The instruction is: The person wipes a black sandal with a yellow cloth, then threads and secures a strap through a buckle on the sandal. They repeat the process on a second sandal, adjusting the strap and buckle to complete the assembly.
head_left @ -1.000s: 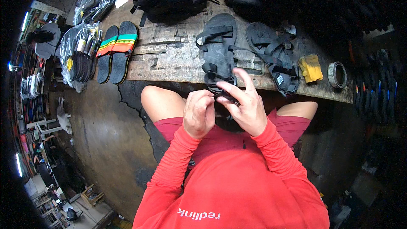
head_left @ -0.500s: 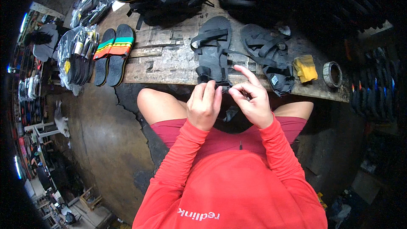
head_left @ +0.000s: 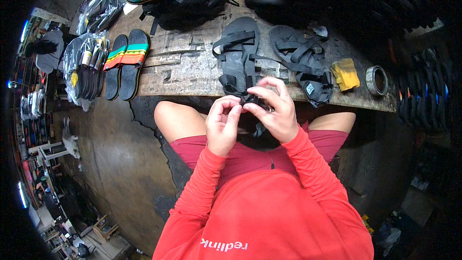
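A black strap sandal (head_left: pixel 245 58) lies on the wooden table, its heel end at the near edge. Fingers of my left hand (head_left: pixel 221 127) pinch the heel strap there, thumb against fingertips. From the other side my right hand (head_left: pixel 281 113) closes on the same strap with thumb and forefinger, its other fingers curled above. What lies between the fingertips is partly hidden. Just right of this sandal sits a second black strap sandal (head_left: pixel 292 53), its heel straps close to the table edge.
A yellow cloth (head_left: pixel 345 74) and a tape roll (head_left: pixel 369 81) lie at the table's right. To the left are striped slides (head_left: pixel 129 74) and plastic-wrapped footwear (head_left: pixel 86 74). Black sandals are piled (head_left: pixel 187 7) at the back. My knees are under the near edge.
My right hand has come left and its raised forefinger has curled down toward the strap. Both hands now meet at the sandal's heel, the left slightly lower than before.
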Available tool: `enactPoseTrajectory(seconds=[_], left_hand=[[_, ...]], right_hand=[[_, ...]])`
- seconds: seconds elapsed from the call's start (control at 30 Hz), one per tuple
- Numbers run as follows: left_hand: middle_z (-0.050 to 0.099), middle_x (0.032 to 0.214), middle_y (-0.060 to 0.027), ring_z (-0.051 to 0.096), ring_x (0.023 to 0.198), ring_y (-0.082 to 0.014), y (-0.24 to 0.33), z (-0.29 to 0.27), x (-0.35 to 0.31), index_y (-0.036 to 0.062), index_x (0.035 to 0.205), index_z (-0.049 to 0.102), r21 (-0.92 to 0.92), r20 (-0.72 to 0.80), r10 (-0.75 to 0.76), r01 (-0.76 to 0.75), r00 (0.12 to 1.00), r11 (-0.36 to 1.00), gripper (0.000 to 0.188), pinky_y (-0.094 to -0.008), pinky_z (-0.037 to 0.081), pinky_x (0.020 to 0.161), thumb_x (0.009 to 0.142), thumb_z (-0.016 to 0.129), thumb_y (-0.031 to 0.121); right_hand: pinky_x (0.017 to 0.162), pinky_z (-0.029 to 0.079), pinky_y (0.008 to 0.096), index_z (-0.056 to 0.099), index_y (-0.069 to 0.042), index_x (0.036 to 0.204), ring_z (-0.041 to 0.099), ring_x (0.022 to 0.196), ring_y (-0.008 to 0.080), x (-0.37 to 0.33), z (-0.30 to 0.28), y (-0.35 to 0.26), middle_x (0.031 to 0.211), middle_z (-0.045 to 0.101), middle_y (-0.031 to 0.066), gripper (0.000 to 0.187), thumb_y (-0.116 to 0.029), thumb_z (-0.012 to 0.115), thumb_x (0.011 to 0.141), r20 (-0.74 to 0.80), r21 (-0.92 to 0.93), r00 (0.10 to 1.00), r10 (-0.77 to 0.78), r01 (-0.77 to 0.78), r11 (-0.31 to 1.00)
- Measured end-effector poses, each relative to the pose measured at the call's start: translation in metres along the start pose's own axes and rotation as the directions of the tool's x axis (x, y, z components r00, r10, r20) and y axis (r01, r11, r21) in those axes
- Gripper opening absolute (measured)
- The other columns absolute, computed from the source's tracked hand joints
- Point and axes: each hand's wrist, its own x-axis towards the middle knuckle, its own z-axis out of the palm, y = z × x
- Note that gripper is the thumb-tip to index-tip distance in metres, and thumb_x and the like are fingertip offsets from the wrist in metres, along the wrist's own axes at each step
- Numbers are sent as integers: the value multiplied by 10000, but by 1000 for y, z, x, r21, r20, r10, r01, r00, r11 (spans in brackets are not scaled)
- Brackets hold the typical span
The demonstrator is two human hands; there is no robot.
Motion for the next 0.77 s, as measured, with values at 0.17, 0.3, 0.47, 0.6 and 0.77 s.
enactPoseTrajectory(seconds=[0.17, 0.3, 0.47, 0.6, 0.77], left_hand=[[476, 1337, -192, 548, 1159, -214, 4, -4, -9, 1, 1053, 511, -145, 107, 35, -19, 994, 989, 76, -357, 454, 1025, 1000, 468, 37], [606, 1154, -146, 648, 974, -171, 0, 5, -11, -10, 1126, 549, -205, 33, -221, 223, 975, 953, 140, -314, 549, 849, 998, 543, 46], [654, 1011, -58, 649, 841, -96, -8, 24, -13, -5, 1031, 639, -24, -96, -260, 259, 961, 966, 103, -231, 534, 691, 933, 659, 17], [644, 1070, -121, 665, 857, -174, -2, 19, -9, -1, 950, 665, 483, -44, 236, -187, 971, 856, 116, -280, 547, 722, 848, 712, -32], [637, 1199, -175, 659, 1034, -292, -3, 12, -5, 6, 974, 675, 547, 101, 387, -376, 916, 748, 186, -319, 542, 851, 803, 732, -38]], right_hand=[[704, 517, 297, 728, -53, 1040, 655, 770, 195, -4, -8, -2, 911, 678, 98, 235, -18, 764, 811, 243, 198, 966, -90, 42, 979], [713, 495, 245, 702, -3, 961, 630, 795, 103, -9, -12, 0, 918, 681, 33, 75, -21, 701, 889, 178, 489, 965, 191, -256, 834], [644, 458, 220, 689, 1, 912, 583, 751, 66, -18, -10, -5, 879, 664, 15, 55, -32, 719, 879, 150, 489, 888, 435, -449, 748], [587, 444, 237, 687, -5, 875, 568, 703, 92, -14, -1, -5, 857, 655, 41, 68, -21, 746, 845, -43, 176, 977, 208, -197, 964], [602, 468, 250, 702, -25, 895, 602, 702, 137, -10, 7, -5, 878, 673, 58, 108, -50, 780, 825, -55, 147, 993, 105, -96, 984]])
